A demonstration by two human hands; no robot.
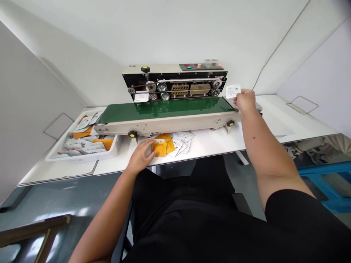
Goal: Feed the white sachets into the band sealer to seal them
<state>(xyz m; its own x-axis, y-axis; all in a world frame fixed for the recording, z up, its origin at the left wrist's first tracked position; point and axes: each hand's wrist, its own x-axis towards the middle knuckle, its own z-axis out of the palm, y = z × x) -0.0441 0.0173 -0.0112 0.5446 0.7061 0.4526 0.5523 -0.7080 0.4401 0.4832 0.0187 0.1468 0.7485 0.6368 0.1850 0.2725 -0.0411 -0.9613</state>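
Observation:
My right hand point(245, 101) is raised at the right end of the sealing machine point(175, 86), its fingers pinching a small white printed sachet point(232, 91). The sachet is upright, beside the machine's rollers and above the end of the green belt point(164, 109). My left hand point(142, 155) rests on the table in front of the belt, thumb and fingers apart in a curve. Its fingertips touch a pile of orange sachets point(160, 149). White sachets point(179, 147) lie fanned out just right of these. Another white sachet point(141, 96) hangs at the machine's left rollers.
At the left stands a white plastic bin point(82, 157) heaped with white and orange sachets. Buttons and a small red light sit on the machine's control panel point(201, 67). A blue stool point(326, 186) is on the floor at right, a wooden frame point(35, 233) at lower left.

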